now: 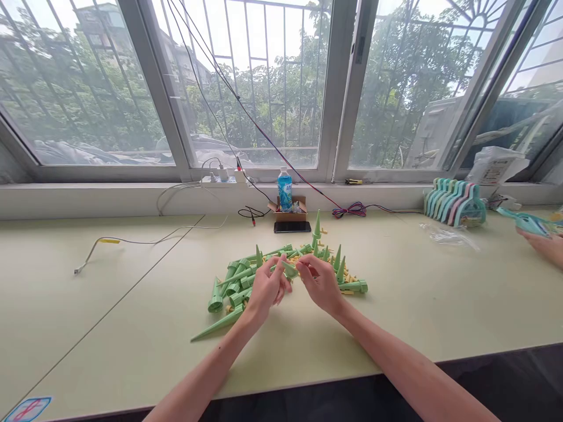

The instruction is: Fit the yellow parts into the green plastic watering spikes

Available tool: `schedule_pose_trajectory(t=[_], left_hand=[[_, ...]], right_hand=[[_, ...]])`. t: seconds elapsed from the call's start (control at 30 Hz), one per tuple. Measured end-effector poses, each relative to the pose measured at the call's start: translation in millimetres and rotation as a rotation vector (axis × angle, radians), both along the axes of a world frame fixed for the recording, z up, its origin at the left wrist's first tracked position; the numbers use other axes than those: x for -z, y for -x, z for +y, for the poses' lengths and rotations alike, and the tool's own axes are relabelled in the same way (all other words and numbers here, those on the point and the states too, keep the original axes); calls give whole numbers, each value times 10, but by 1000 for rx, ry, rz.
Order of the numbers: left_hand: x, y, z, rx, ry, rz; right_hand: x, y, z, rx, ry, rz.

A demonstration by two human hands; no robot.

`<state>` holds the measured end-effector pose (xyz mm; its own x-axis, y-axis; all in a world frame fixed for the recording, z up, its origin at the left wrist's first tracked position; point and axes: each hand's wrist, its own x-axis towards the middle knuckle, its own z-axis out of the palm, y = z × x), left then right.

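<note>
My left hand point(267, 287) is closed round a green plastic watering spike point(290, 270), which is tilted between the two hands. Its fingers hide part of the spike. Close to the spike's end, my right hand point(320, 280) has thumb and forefinger pinched together; what sits between them is too small and covered to make out. Around and behind both hands lies a pile of green watering spikes point(240, 272), some lying flat and some standing point up. Small yellow plastic pieces point(349, 276) are scattered among them, mostly on the right.
Behind the pile are a black phone point(292, 227), a small cardboard box point(299, 215) and a blue bottle point(285, 190). Cables point(352, 209) trail over the table. Pastel plastic hangers point(455, 202) stand at the right, near another person's hand point(543, 243) at a teal item.
</note>
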<state>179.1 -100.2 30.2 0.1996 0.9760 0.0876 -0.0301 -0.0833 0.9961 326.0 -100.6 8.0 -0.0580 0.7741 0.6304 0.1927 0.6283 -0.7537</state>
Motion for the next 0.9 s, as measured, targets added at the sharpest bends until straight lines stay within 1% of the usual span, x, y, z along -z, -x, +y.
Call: schedule_pose_trajectory(t=[0.2, 0.37, 0.53, 0.63, 0.77, 0.9], left_hand=[[-25, -6, -12, 63, 59, -56], [-48, -10, -35, 32, 29, -45], [-19, -9, -44, 1, -54, -11], [19, -13, -38, -3, -128, 26], [75, -8, -25, -3, -215, 70], [96, 2, -41, -38, -318, 163]], right_hand=[[-33, 1, -9, -8, -11, -10], [-13, -7, -6, 15, -12, -22], [17, -22, 9, 54, 15, -34], [8, -31, 15, 96, 41, -33], [-11, -29, 23, 114, 74, -25], [-16, -19, 30, 122, 94, -8]])
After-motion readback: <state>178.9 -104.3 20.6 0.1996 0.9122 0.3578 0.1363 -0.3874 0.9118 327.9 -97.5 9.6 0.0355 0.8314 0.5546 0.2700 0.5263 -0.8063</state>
